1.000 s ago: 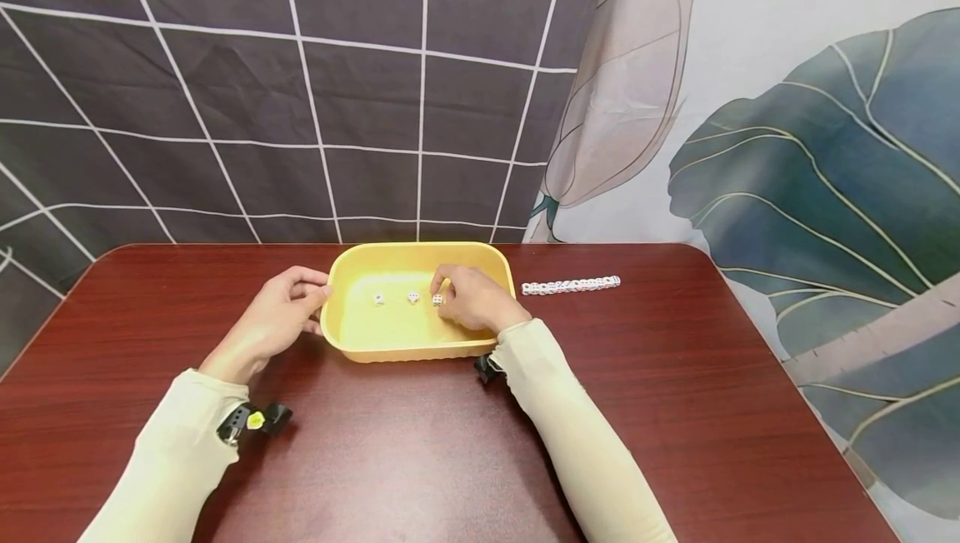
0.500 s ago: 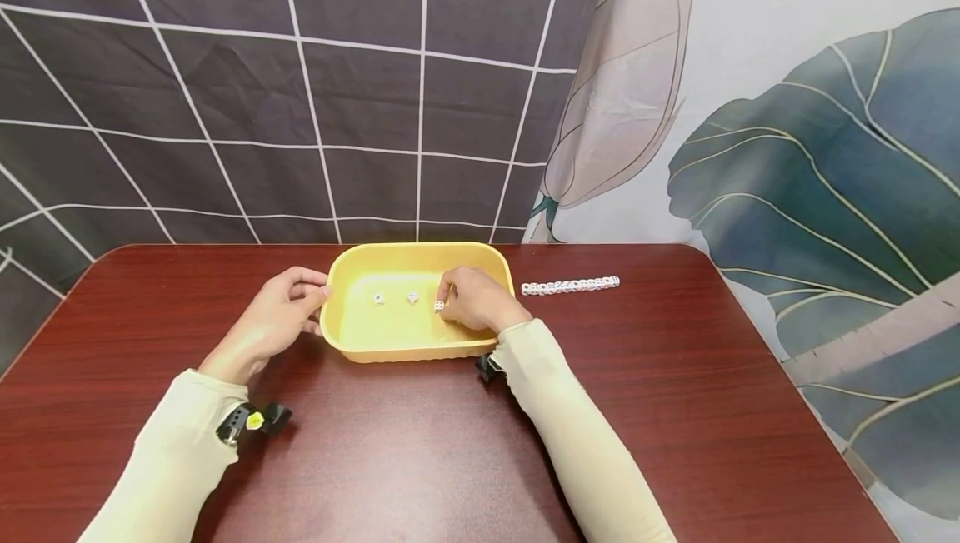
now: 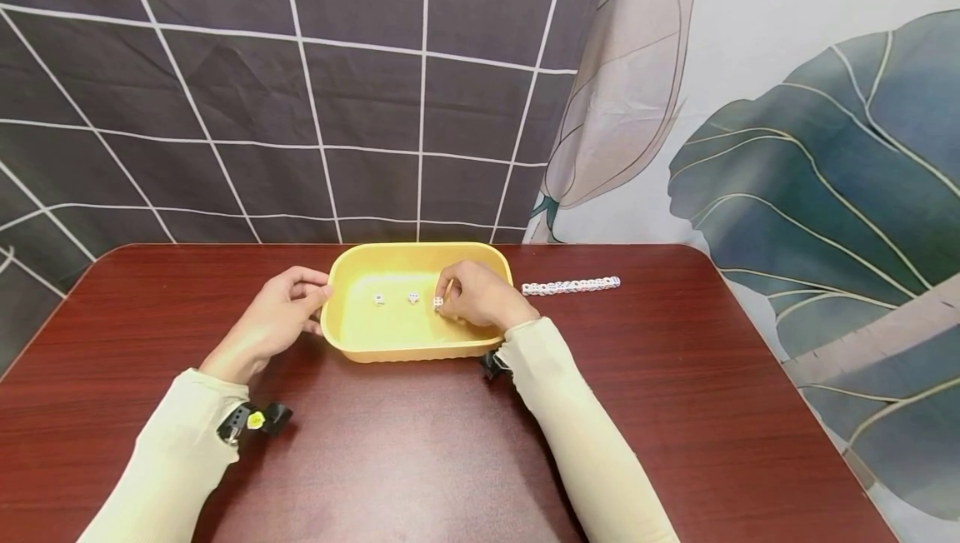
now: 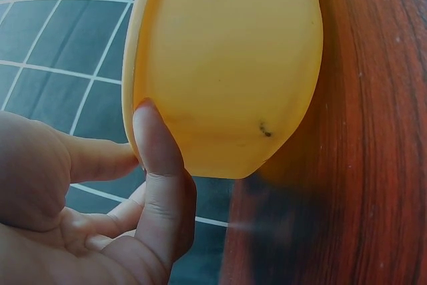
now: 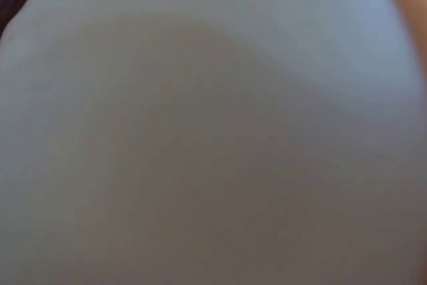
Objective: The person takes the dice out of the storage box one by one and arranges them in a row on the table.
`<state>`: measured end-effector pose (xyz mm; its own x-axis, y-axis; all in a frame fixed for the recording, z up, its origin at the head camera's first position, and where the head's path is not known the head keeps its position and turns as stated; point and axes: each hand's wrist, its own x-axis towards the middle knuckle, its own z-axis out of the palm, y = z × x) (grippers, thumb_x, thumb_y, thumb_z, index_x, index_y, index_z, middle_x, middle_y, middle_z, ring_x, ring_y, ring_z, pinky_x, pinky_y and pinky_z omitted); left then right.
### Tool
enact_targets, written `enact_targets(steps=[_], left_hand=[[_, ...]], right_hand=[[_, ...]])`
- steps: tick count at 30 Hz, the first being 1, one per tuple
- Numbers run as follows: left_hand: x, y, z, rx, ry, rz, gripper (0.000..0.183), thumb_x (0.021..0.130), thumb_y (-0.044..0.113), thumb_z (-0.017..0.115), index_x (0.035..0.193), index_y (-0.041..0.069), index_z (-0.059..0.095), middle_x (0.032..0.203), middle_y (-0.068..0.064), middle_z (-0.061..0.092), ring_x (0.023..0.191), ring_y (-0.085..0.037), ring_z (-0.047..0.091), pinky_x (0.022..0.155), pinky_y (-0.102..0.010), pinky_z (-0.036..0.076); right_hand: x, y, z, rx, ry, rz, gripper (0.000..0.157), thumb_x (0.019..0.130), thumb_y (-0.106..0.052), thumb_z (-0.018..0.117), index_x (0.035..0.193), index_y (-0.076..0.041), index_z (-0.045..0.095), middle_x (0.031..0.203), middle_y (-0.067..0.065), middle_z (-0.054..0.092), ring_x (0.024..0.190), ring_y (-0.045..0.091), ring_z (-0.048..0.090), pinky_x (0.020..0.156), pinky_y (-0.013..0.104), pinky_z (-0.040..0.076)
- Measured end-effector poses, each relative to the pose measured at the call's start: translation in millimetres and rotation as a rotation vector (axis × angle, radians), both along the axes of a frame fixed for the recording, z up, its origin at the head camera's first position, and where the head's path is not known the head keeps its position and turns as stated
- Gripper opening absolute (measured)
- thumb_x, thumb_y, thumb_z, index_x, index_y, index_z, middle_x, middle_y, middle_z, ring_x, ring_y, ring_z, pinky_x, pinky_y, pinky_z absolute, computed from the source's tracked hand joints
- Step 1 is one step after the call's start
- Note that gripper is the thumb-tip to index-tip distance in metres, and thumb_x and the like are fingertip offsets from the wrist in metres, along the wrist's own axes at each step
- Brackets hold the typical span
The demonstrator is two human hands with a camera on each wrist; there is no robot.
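Observation:
A yellow plastic basin (image 3: 420, 354) sits at the table's back edge. My left hand (image 3: 283, 310) pinches its left end; in the left wrist view, one digit of the left hand (image 4: 157, 185) lies along the outer wall and another meets the rim. Inside the basin, my right hand (image 3: 480, 297) pinches a white die (image 3: 438, 303) between thumb and fingertips, close over the floor. Two more white dice, a left one (image 3: 378, 300) and a middle one (image 3: 412, 298), rest in a row to its left. Pale sleeve cloth (image 5: 213, 151) fills most of the right wrist view.
Right of the basin, several white dice stand in a tight straight row (image 3: 572, 286) on the dark red wooden table (image 3: 375, 460). Behind the table hang a dark grid-patterned cloth (image 3: 367, 102) and a leaf-patterned cloth (image 3: 750, 193).
The right hand has shifted the die slightly toward me, then a little back, and its wrist has moved slightly right. The left hand, basin and other dice stay put.

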<state>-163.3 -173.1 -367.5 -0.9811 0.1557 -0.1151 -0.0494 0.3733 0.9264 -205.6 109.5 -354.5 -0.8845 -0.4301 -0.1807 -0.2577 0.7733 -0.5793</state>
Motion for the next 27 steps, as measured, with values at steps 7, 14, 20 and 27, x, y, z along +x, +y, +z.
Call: enact_targets(steps=[7, 14, 20, 27], left_hand=[[-0.6, 0, -0.5, -0.003, -0.004, 0.003, 0.037, 0.106, 0.01, 0.05, 0.133, -0.013, 0.044, 0.103, -0.016, 0.063, 0.069, -0.008, 0.063, 0.065, -0.024, 0.06], [-0.6, 0, -1.1, -0.001, -0.004, 0.0, 0.037, 0.106, 0.011, 0.05, 0.134, -0.013, 0.044, 0.104, -0.018, 0.063, 0.07, -0.008, 0.063, 0.065, -0.025, 0.06], [0.0, 0, -0.7, -0.002, -0.003, 0.002, 0.037, 0.106, 0.01, 0.051, 0.134, -0.013, 0.044, 0.103, -0.016, 0.063, 0.069, -0.008, 0.063, 0.064, -0.025, 0.06], [-0.1, 0, -0.6, -0.003, -0.002, 0.003, 0.037, 0.106, 0.011, 0.051, 0.133, -0.013, 0.044, 0.103, -0.015, 0.063, 0.07, -0.007, 0.062, 0.064, -0.025, 0.06]], right_hand=[[0.1, 5, 8.8, -0.018, 0.033, 0.027, 0.006, 0.088, -0.007, 0.075, 0.092, -0.009, 0.071, 0.068, -0.003, 0.053, 0.058, 0.008, 0.051, 0.057, 0.018, 0.042], [1.4, 13, 15.6, -0.036, 0.069, 0.039, 0.007, 0.087, -0.008, 0.077, 0.091, -0.009, 0.071, 0.067, -0.003, 0.053, 0.056, 0.007, 0.051, 0.057, 0.019, 0.043], [1.6, 17, 20.1, -0.025, 0.092, 0.004, 0.007, 0.086, -0.009, 0.077, 0.09, -0.012, 0.073, 0.07, -0.003, 0.056, 0.064, 0.01, 0.055, 0.06, 0.021, 0.044], [1.5, 24, 25.4, -0.023, 0.115, -0.007, 0.009, 0.085, -0.009, 0.077, 0.092, -0.013, 0.072, 0.071, -0.001, 0.058, 0.066, 0.012, 0.057, 0.061, 0.022, 0.045]])
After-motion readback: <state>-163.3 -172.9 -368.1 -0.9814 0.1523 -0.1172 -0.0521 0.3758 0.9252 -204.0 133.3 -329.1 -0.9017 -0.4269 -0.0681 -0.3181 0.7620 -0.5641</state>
